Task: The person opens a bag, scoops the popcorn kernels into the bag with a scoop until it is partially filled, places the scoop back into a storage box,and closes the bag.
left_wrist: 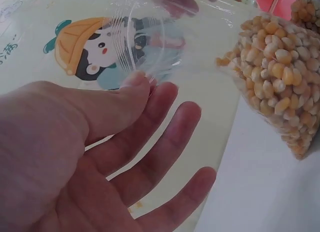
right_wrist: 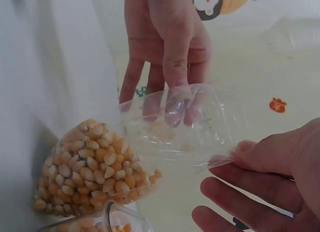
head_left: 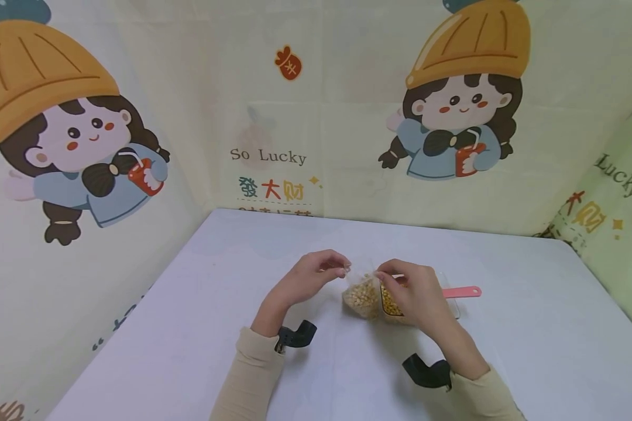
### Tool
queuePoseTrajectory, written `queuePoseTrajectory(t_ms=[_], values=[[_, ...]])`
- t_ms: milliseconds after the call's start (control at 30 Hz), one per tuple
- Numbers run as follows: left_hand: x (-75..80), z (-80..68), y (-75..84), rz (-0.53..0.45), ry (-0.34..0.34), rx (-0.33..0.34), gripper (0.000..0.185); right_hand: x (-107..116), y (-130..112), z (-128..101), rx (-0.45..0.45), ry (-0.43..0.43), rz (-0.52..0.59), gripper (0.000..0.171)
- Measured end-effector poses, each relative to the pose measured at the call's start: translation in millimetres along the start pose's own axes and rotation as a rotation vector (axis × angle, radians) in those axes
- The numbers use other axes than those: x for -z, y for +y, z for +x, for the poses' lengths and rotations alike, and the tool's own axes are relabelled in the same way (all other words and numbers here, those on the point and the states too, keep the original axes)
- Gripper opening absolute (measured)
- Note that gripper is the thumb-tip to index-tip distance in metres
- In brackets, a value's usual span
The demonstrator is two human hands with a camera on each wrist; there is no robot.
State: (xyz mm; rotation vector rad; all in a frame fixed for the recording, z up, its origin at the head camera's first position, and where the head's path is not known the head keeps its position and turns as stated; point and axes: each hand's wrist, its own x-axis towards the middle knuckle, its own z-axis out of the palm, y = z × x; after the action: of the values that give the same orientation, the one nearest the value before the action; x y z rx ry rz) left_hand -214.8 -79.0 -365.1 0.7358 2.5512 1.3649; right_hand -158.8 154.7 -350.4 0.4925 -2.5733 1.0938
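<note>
A clear plastic bag of corn kernels (head_left: 362, 297) stands on the white table, its lower part bulging with yellow and pale kernels. My left hand (head_left: 316, 273) pinches one side of the bag's top edge between thumb and forefinger; the other fingers are spread. Opposite, my right hand (right_wrist: 270, 177) pinches the other top corner, where the film bunches up. Above the corn, the see-through upper part of the bag (right_wrist: 200, 122) stretches between both hands. Right beside the bag is a clear container (head_left: 395, 318) with more corn, partly hidden behind my right hand.
A pink handle (head_left: 463, 292) sticks out to the right over the container. The white table (head_left: 200, 304) reaches back to a cloth printed with cartoon figures (head_left: 463, 117). Each wrist carries a black camera mount, such as the right one (head_left: 426, 371).
</note>
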Motion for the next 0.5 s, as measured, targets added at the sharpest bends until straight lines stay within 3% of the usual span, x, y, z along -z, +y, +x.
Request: queuePoseTrajectory(t_ms=[167,267,367,500], values=[[-4.7,2.5,-0.9,0.015,0.013,-0.005,0.016,1.5,7.8,-0.2,-0.044,-0.003,0.01,0.006],[-7.2,4.4,-0.8,0.051,0.036,-0.061,0.013,3.6,11.7,-0.7,-0.053,-0.011,0.035,0.006],[-7.8,5.3,-1.5,0.109,0.088,-0.126,0.01,5.9,14.9,-1.5,-0.056,-0.012,0.067,0.007],[-3.7,2.7,-0.7,0.158,0.159,-0.149,0.008,7.5,19.1,-2.3,-0.069,0.019,0.079,0.007]])
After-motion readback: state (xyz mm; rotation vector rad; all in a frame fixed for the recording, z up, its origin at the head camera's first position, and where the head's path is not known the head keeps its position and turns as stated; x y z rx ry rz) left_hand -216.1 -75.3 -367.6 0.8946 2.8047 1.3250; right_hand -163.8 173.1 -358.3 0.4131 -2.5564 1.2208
